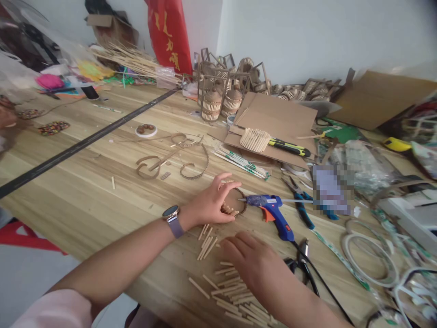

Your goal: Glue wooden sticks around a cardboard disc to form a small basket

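My left hand (213,200) curves its thumb and fingers around the left side of a small round base (241,207) with a braided rim. Short wooden sticks (229,209) stand along that side, partly hidden by my fingers. My right hand (251,257) is pinched above the table, a short wooden stick (217,245) showing at its fingertips. Loose sticks (235,289) are scattered under and in front of it. A blue hot glue gun (273,207) lies right of the base, its nozzle at the rim.
Pliers (300,205) and black-handled cutters (303,259) lie to the right, near tape rolls (370,259). Behind are cardboard (276,116), a utility knife (288,146), and small stick lanterns (211,102). A black metal strip (92,134) crosses the left side. Another person's hand (7,114) shows at far left.
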`<action>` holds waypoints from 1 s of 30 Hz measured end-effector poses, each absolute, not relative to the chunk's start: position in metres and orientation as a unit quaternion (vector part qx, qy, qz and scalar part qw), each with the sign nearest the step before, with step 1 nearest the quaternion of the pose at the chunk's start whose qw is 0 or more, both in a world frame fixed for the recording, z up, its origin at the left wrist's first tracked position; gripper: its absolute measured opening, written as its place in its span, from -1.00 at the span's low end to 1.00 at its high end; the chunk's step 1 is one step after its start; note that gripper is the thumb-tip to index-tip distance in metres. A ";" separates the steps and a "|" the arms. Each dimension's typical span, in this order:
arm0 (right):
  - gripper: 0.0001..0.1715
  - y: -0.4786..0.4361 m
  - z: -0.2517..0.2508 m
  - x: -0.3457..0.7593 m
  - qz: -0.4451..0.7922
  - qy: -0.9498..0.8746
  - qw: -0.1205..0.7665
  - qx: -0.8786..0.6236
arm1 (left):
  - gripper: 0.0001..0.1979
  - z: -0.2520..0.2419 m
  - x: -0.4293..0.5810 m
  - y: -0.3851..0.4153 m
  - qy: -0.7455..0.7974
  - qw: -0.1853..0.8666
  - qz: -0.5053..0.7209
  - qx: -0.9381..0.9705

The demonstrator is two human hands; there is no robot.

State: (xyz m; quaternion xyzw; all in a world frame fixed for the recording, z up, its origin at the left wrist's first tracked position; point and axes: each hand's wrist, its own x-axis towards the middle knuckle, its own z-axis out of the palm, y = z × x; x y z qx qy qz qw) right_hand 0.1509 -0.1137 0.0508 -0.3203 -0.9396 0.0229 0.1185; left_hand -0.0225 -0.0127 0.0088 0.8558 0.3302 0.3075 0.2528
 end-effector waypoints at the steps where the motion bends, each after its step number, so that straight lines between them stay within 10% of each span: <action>1: -0.80 -0.115 0.050 0.145 0.006 -0.943 0.106 -0.316 | -0.13 0.009 -0.022 -0.013 0.329 0.251 0.309 0.856; 9: -0.75 -0.112 0.028 0.137 -0.074 -0.933 0.101 -0.337 | -0.16 0.010 -0.021 -0.013 0.331 0.253 0.309 0.855; 18: -0.77 -0.086 0.069 0.176 0.171 -0.851 0.257 -0.425 | -0.15 0.007 -0.022 -0.012 0.303 0.239 0.323 0.864; 30: -0.91 -0.059 0.052 0.176 0.285 -0.764 0.230 -0.532 | -0.10 0.005 -0.022 -0.010 0.301 0.234 0.323 0.866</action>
